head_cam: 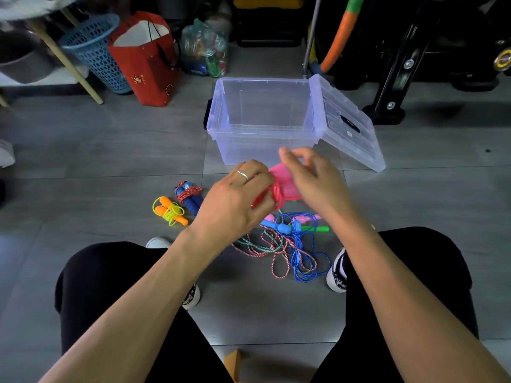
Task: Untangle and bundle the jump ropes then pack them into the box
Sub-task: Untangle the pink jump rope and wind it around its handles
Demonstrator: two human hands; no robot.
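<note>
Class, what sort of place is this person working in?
Probably a home storage corner or garage: grey tiled floor, blue perforated plastic laundry basket, red paper gift bag, black-and-yellow toolbox.

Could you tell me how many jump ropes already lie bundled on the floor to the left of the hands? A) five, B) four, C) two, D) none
C: two wrapped ropes lie there, the yellow rope with orange handles and the red rope with blue handles, while the clear box holds none and the tangled pile remains loose.
</note>
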